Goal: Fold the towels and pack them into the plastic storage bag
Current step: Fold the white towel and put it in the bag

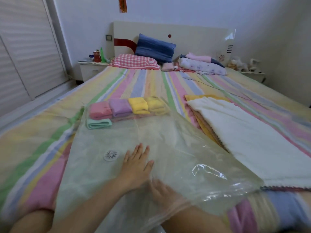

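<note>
The storage bag [168, 140] lies on the bed [42, 132], with folded towels [127, 108] inside at its far end and a stack of flat towels [244, 132] just to its right. The left hand [136, 167] rests on top of the bag, right of its valve [110, 155], and the right hand [165, 195] is inside its near end.

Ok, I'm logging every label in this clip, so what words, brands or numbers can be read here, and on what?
No text reads clearly.
Red can: a band of pale letters, too blurred to read.
Red hanging strip: gold marks, too blurred to read.
Checked pillow: a rabbit badge, any lettering too small to read.
Storage bag: no print visible.
</note>
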### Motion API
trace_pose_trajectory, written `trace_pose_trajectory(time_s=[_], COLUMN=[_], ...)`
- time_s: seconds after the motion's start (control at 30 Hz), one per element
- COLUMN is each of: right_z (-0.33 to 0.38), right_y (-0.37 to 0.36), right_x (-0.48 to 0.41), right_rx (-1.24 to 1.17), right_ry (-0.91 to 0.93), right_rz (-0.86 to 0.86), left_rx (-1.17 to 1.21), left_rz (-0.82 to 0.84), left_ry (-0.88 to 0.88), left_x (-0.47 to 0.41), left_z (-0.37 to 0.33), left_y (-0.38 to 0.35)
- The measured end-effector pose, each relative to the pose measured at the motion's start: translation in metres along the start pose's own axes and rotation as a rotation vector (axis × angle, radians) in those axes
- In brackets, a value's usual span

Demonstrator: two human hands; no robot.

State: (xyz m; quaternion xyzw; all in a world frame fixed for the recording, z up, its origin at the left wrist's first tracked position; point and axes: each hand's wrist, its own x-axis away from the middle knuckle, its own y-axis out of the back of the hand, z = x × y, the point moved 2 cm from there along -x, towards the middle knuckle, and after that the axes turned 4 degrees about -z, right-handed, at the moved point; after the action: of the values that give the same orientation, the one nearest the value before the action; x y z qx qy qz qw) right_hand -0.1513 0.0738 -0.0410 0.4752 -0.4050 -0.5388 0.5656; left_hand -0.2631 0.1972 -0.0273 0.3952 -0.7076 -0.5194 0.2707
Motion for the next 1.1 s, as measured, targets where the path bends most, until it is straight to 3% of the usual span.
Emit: trace_pose_trajectory(time_s=[0.07,0.13,0.27,0.33,0.4,0.47,0.53,0.6,0.8,1.1], right_z=[-0.001,0.001,-0.017,-0.037,-0.068,-0.104,-0.137,-0.165,-0.206,-0.227], right_y=[0.042,0.092,0.15,0.162,0.16,0.146,0.131,0.116,0.099,0.114], right_x=[0.034,0.066,0.084,0.083,0.079,0.073,0.069,0.068,0.071,0.071], right_rx=[-0.001,-0.222,-0.616,-0.689,-0.564,-0.291,-0.097,-0.009,0.042,-0.017], right_ry=[0.041,0.013,-0.179,-0.279,-0.381,-0.487,-0.552,-0.574,-0.68,-0.736], right_rz=[0.067,0.319,0.171,-0.09,-0.392,-0.556,-0.543,-0.423,-0.263,-0.424], left_rx=[0.058,0.096,0.152,0.083,-0.062,-0.183,-0.24,-0.219,-0.094,0.048], left_rz=[-0.018,-0.034,-0.065,-0.081,-0.059,0.014,0.148,0.224,0.241,0.259], left_ry=[-0.105,-0.19,-0.284,-0.37,-0.48,-0.613,-0.674,-0.658,-0.588,-0.459], left_x=[0.001,0.0,-0.001,0.001,0.008,0.016,0.024,0.028,0.021,0.006], left_z=[-0.028,-0.051,-0.073,-0.076,-0.082,-0.093,-0.1,-0.104,-0.114,-0.117], left_y=[-0.002,-0.003,-0.009,-0.014,-0.019,-0.025,-0.033,-0.035,-0.02,-0.013])
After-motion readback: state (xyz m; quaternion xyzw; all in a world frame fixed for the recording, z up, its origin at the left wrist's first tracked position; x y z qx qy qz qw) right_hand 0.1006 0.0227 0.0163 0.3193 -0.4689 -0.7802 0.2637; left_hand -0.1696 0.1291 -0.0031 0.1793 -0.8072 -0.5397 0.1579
